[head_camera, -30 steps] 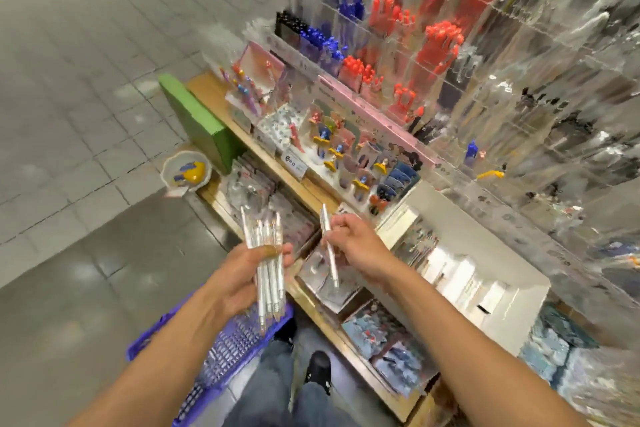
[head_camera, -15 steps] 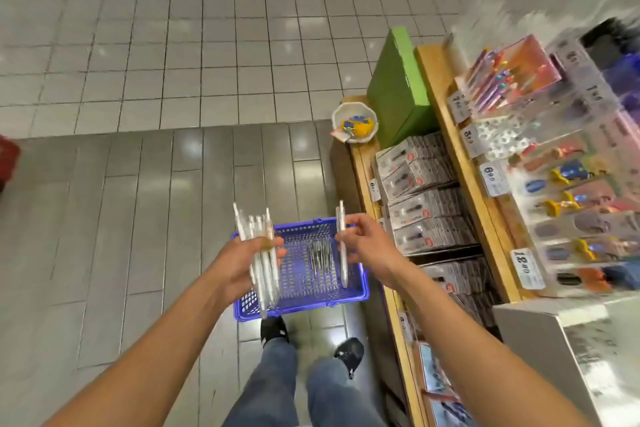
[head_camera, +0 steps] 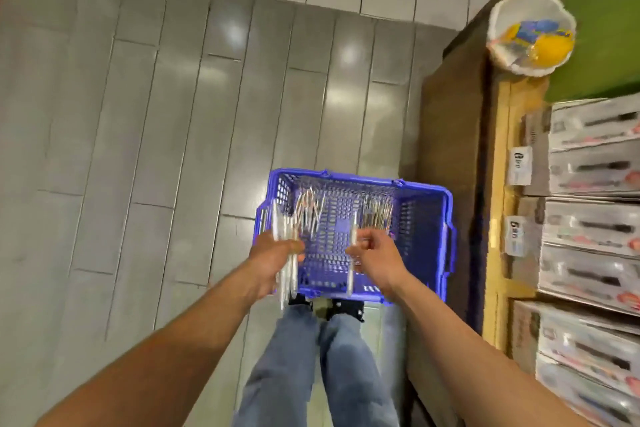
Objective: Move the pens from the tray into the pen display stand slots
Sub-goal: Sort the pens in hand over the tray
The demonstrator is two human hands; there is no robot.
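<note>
A blue plastic basket [head_camera: 429, 218] stands on the floor in front of my feet, with two loose heaps of white pens [head_camera: 377, 213] lying in it. My left hand [head_camera: 273, 260] is closed around a bunch of white pens [head_camera: 285, 236], held upright over the basket's left edge. My right hand [head_camera: 377, 258] pinches a single white pen [head_camera: 352, 253] upright above the basket's middle. The pen display stand is out of view.
A wooden shelf unit [head_camera: 498, 149] runs along the right, stacked with boxed goods [head_camera: 588, 225] and price tags. A white bowl [head_camera: 531, 31] with yellow and blue items sits at its far corner beside a green panel [head_camera: 602, 21]. Grey tiled floor lies to the left.
My view has swung down and left from the pen display to the basket on the floor. Both hands kept their pens and now hover low over the basket.
</note>
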